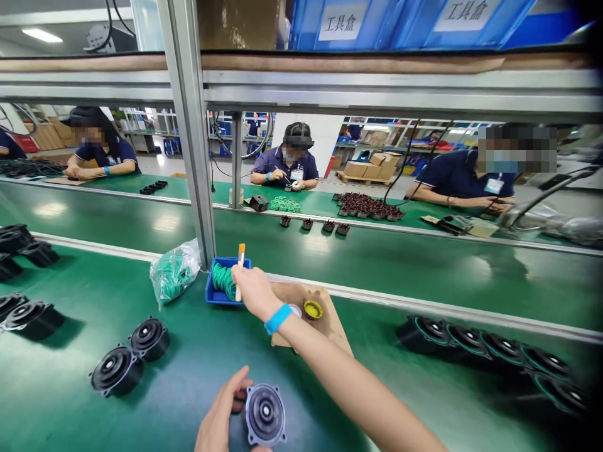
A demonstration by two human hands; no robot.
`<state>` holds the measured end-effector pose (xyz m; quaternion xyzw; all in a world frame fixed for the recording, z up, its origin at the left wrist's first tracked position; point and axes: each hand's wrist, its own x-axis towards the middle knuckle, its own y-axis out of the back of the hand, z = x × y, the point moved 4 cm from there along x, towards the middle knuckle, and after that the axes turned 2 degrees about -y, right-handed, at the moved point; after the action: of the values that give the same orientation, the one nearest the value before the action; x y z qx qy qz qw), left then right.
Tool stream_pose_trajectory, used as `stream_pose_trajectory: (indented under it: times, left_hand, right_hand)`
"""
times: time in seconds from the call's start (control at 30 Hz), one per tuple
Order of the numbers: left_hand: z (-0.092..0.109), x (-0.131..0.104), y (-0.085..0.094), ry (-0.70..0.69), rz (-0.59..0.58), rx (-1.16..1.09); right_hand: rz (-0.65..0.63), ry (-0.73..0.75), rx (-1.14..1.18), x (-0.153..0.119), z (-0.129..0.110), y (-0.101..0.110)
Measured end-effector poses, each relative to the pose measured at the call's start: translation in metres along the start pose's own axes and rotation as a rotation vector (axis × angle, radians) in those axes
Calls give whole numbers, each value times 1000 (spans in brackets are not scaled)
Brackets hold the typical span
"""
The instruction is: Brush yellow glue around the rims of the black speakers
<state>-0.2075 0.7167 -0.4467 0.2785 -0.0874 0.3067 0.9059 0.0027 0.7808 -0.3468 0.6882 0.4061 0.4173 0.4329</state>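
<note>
My right hand [257, 289] is closed around a small brush [241, 256] with orange bristles pointing up and a pale handle. It is over the right side of a blue bin [210, 295], which holds green rubber rings [223, 279]. My left hand [219, 411] curls around the left side of a round black housing [265, 414], its thumb showing at the lower edge. The housing has corner lugs and a raised centre. Behind my right wrist, a yellow cap-like dish [313, 309] rests on stained cardboard [332, 323]; a whitish one beside it is partly hidden.
A clear bag of green rings [174, 273] leans near the metal post [191, 138]. More housings [115, 370] stand at left; several with green rings [504, 348] line the right. Beyond the rail, a green belt [377, 257] carries small parts. Co-workers sit opposite.
</note>
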Motion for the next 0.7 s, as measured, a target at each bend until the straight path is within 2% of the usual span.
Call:
stream_pose_trajectory:
  times: [0.13,0.23,0.33,0.43,0.57,0.7]
  left_hand:
    - [-9,-1,-8,9,-80,-106]
    - [-6,-2,-18,-31,-165,-113]
    - [2,-1,-21,-62,-133,-65]
    - [16,1,-15,-127,-65,-1]
    - [31,5,-8,-255,-92,189]
    - [39,8,-3,-382,-68,358]
  right_hand:
    - [38,-9,149,-66,7,50]
    - [-74,44,351,-122,6,66]
    - [-234,-23,443,-160,6,56]
    - [-278,-109,525,-178,11,40]
    - [-195,-58,644,-192,17,32]
    - [-31,154,485,-212,14,30]
